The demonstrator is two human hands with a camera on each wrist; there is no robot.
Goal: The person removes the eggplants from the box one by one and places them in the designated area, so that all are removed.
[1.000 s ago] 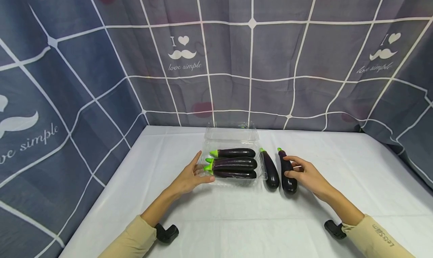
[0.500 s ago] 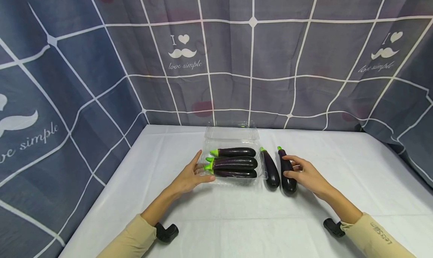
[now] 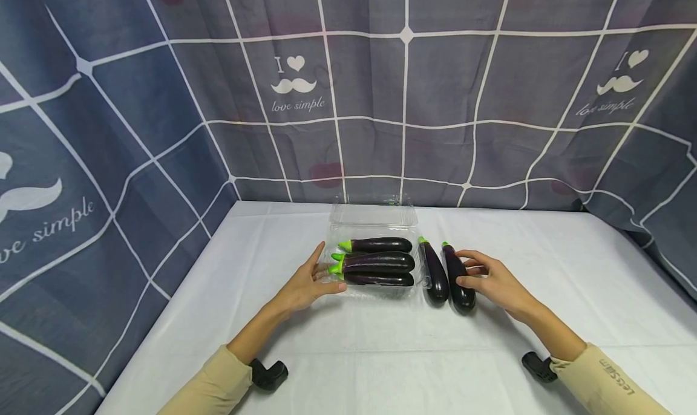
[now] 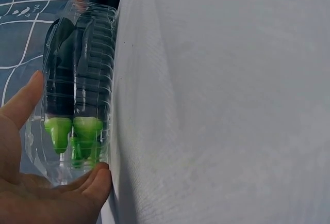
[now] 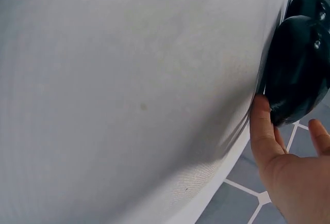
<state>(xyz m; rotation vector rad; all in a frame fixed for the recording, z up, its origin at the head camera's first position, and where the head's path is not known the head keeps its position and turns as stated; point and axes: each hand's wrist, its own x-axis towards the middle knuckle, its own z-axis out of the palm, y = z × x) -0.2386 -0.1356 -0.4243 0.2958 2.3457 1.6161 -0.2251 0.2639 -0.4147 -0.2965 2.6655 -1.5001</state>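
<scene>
Left grip [image 3: 305,288] and right grip [image 3: 498,285] both spread, at the box [image 3: 376,292] and outer eggplant [image 3: 460,280] respectively.
Nearest, I record beige sleeves [image 3: 215,379] over the white surface [image 3: 392,366], with a black device [image 3: 268,376] at each wrist. I find the left fingers at the clear box's left end; right fingertips touch the outer eggplant's side as it lies on the surface. Close on its left I note an inner eggplant [image 3: 434,274], beside the box's right end. Boxed eggplants [image 3: 381,262] lie crosswise, green caps leftward. Beyond, I log the lid [image 3: 373,215] tipped back, then a grey checked curtain [image 3: 370,149].
</scene>
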